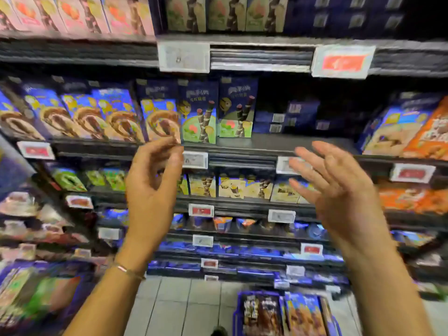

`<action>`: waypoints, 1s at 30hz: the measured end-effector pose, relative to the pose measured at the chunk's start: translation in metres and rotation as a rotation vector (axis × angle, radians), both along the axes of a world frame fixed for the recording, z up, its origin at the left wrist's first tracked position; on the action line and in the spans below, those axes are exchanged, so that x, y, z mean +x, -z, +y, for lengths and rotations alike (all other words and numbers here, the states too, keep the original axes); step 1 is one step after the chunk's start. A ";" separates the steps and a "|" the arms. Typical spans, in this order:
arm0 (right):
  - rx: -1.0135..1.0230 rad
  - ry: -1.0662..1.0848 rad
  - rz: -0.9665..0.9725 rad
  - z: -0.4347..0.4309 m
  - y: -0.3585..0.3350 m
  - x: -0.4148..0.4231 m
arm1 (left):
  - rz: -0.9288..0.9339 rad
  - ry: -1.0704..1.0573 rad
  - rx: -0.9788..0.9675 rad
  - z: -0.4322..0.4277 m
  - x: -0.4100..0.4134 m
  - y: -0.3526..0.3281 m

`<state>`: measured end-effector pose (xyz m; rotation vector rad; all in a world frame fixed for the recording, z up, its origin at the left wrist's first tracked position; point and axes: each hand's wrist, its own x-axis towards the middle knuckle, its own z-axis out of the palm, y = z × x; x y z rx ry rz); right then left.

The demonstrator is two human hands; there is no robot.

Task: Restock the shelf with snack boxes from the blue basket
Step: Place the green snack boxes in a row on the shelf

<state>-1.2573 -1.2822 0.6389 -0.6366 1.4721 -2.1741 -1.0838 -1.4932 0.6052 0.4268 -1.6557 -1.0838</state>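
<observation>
Hovering left hand (152,180): is hanging in front of the shelf edge with its fingers loosely curled and apart, gripping nothing; its fingertips are sitting just below the lower corner of a glossy blue carton with a brown swirl picture (161,117).
Right hand (339,187): is floating at the same height, palm turned inward, fingers straight and spread, holding nothing, and looking blurred.
Blue plastic basket (238,301): is standing on the pale grey tiled floor (174,309), low in view beneath the right hand.
Rectangular cardboard snack boxes (261,314): are lying flat in the basket side by side, long axes running away from the person, one brown-faced, one blue.
Dark metal shelf (278,141): is carrying two tall dark blue cartons with green panels and wafer sticks (197,112), standing upright and facing out; right of them a shadowed gap is showing dark blue boxes laid flat at the back (291,117), barcode ends forward.
Writing: pale characters are showing on the carton tops, too blurred to read.
White and red plastic price tags (341,61): are clipping along the shelf rails, print illegible.
Thin metal bracelet (128,270): is circling the left wrist.
</observation>
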 end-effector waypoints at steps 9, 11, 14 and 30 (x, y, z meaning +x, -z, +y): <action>0.649 0.094 -0.485 0.136 0.227 0.070 | -0.595 0.185 0.691 0.155 0.072 0.237; 0.769 0.109 -0.541 0.165 0.259 0.080 | -0.713 0.209 0.779 0.190 0.086 0.271; 0.907 0.098 -0.590 0.204 0.307 0.084 | -0.803 0.202 0.893 0.231 0.092 0.306; 1.114 -0.077 -0.700 0.225 0.698 0.009 | -0.976 0.175 1.109 0.295 -0.006 0.639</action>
